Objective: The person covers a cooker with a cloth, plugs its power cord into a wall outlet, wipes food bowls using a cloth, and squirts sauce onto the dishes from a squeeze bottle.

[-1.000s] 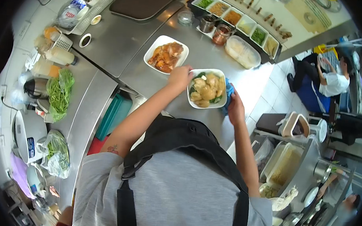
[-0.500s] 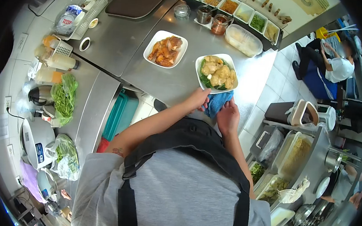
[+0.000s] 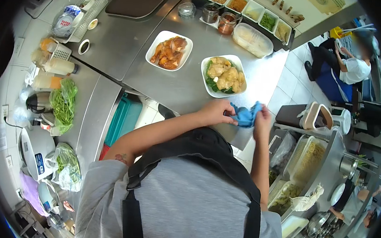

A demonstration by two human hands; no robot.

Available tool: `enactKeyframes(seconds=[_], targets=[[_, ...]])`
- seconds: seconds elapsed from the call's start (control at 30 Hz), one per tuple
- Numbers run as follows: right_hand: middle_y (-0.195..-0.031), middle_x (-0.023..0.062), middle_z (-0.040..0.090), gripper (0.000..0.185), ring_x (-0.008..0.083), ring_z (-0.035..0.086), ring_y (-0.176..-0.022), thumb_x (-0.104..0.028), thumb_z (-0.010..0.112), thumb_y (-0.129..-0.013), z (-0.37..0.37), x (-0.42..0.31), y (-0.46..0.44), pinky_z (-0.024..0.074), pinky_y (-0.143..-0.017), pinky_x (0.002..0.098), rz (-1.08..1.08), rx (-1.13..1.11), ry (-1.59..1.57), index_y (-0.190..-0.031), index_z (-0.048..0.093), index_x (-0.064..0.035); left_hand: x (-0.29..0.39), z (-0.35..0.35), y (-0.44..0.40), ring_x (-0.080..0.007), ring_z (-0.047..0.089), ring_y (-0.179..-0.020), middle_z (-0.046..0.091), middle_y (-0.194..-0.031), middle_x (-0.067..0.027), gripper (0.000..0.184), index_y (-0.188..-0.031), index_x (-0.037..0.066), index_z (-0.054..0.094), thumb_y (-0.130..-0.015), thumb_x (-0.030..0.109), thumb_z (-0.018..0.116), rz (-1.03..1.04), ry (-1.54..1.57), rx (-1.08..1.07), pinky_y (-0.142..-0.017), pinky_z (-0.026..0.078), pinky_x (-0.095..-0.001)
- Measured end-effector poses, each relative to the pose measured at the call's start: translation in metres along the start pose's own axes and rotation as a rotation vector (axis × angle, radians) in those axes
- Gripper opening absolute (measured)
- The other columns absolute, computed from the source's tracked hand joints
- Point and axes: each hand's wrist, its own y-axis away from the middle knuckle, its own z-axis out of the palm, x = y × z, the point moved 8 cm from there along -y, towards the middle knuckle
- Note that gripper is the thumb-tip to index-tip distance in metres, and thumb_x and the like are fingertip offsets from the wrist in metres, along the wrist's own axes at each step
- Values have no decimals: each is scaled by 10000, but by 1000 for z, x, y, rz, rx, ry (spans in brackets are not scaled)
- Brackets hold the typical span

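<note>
A blue cloth hangs between my two hands, just in front of the steel counter's near edge. My left hand pinches its left end, and my right hand grips the right end. Beyond the cloth, a white square bowl with pale chicken pieces over green leaves stands on the counter, touched by neither hand. To its left is a second white bowl with glossy brown chicken pieces.
Garnish trays, spice jars and a lidded plastic tub line the counter's back. A brown tray lies at back left. Bagged greens are left. Food containers stand right; a seated person is beyond.
Both hands have left the bowl of pale chicken and drawn back toward me with the blue cloth. That bowl now stands untouched on the counter, and the cloth is held between both hands.
</note>
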Motion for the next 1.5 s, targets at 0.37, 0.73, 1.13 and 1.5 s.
enactKeyframes(seconds=[0.37,0.73,1.13,1.5], targets=[[-1490,292,188,836,478,146,-1381,-478,598,-819,57,-6,24,117,-1115,563,-473,191,972,-1465,256,-72,36,-78,38,-214,623,-646,629,-608,-77,319,-655,49,654,-799,328,709,-384,-211,84,-622,479,-343],[-1490,188,280,689,361,210,-1398,-100,592,-776,57,-33,-28,170,-1146,464,-696,-11,999,-1409,337,-3,-36,-155,1,-218,604,-575,604,-732,-145,325,-1166,-24,478,-932,202,483,-39,-668,557,-615,503,-371],[-1363,78,481,574,252,451,-1253,-510,325,-981,92,43,11,331,-1072,410,152,-101,-1074,-1353,422,-83,-69,-93,14,-168,522,-425,578,-616,-101,591,-1402,-47,188,-900,167,416,-589,198,343,-367,435,-314],[-1280,115,520,543,272,481,-1213,-476,395,-964,133,-30,-61,418,-1016,405,-19,-776,-1202,-1311,453,-62,-4,-101,34,-105,494,-561,505,-703,-34,400,-1301,20,305,-946,190,379,-554,252,136,-459,420,-263]])
